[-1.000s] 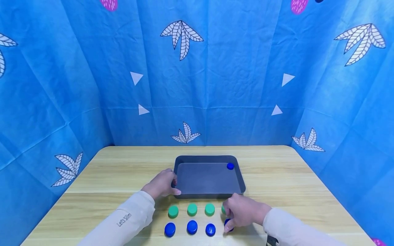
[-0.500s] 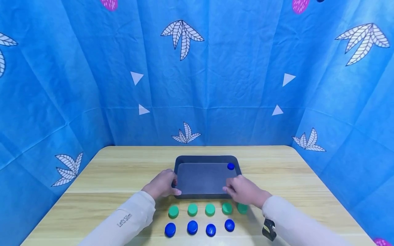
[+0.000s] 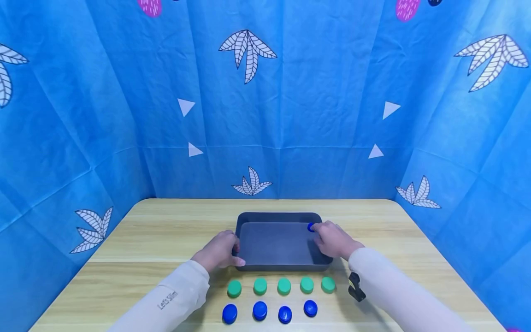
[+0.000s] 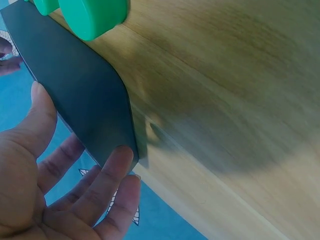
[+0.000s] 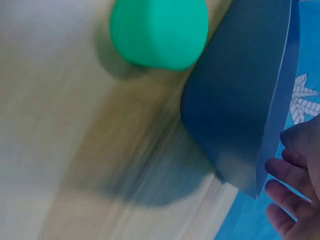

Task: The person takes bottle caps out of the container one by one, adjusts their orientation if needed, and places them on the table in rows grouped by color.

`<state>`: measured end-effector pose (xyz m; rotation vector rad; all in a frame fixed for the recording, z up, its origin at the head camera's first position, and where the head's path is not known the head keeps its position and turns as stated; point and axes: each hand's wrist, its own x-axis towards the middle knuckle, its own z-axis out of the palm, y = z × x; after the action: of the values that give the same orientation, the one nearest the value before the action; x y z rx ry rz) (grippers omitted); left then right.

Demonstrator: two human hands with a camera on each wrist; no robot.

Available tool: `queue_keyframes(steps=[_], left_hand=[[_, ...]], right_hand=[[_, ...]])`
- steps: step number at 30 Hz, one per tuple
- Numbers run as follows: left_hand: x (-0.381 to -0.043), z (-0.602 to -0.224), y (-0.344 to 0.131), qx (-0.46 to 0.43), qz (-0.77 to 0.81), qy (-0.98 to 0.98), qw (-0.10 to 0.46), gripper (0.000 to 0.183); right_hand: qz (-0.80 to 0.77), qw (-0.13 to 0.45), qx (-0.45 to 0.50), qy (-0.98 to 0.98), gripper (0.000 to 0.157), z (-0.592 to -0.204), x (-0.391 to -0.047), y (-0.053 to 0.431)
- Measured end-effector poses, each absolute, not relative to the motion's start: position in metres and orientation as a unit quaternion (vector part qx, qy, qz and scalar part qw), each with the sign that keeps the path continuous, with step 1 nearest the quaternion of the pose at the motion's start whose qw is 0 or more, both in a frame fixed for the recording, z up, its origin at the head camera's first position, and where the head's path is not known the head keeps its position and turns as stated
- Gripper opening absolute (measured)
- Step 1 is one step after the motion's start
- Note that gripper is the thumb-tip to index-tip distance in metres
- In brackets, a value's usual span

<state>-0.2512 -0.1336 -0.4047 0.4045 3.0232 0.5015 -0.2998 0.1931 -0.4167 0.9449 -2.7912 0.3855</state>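
A dark grey rectangular tray [image 3: 282, 267] lies on the table. My left hand [image 3: 220, 251] grips its left side near the front corner; in the left wrist view the thumb and fingertips rest against the tray [image 4: 80, 80]. Over the tray's right side reaches my right hand [image 3: 333, 240], its fingertips right at a blue bottle cap [image 3: 309, 227] in the far right part. That cap is partly hidden by the fingers. In the right wrist view, the right hand [image 5: 300, 175] has loosely bent fingers beside the tray wall [image 5: 235, 90].
In front of the tray runs a row of several green bottle caps [image 3: 284, 286]. Nearer to me is a row of several blue bottle caps [image 3: 260, 311]. A blue patterned curtain [image 3: 278, 115] stands behind and beside the wooden table [image 3: 166, 230].
My right hand has moved away from the right end of the cap rows, forward over the tray to the blue cap inside. The left hand has kept its grip on the tray.
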Motion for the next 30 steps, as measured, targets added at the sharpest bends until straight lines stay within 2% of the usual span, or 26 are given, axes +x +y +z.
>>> queue_keyframes(steps=[8,17,20,27,30], left_hand=[[-0.251,-0.406,-0.135,0.119,0.163,0.979,0.031,0.031],[-0.249,-0.408,-0.136,0.139,0.171,0.975,0.021,0.031],[-0.249,-0.407,-0.135,0.135,0.168,0.976,0.021,0.031],[-0.251,-0.407,-0.136,0.124,0.166,0.978,0.022,0.032],[-0.252,-0.407,-0.135,0.127,0.168,0.977,0.023,0.032]], right_hand=[[0.061,0.025,0.239,-0.969,0.036,-0.426,-0.317,0.181],[0.037,-0.004,0.225,-0.974,0.037,-0.429,-0.322,0.179],[0.032,0.008,0.238,-0.971,0.034,-0.43,-0.323,0.18],[0.067,0.011,0.257,-0.964,0.017,-0.432,-0.326,0.181],[0.076,0.014,0.261,-0.962,0.017,-0.435,-0.326,0.182]])
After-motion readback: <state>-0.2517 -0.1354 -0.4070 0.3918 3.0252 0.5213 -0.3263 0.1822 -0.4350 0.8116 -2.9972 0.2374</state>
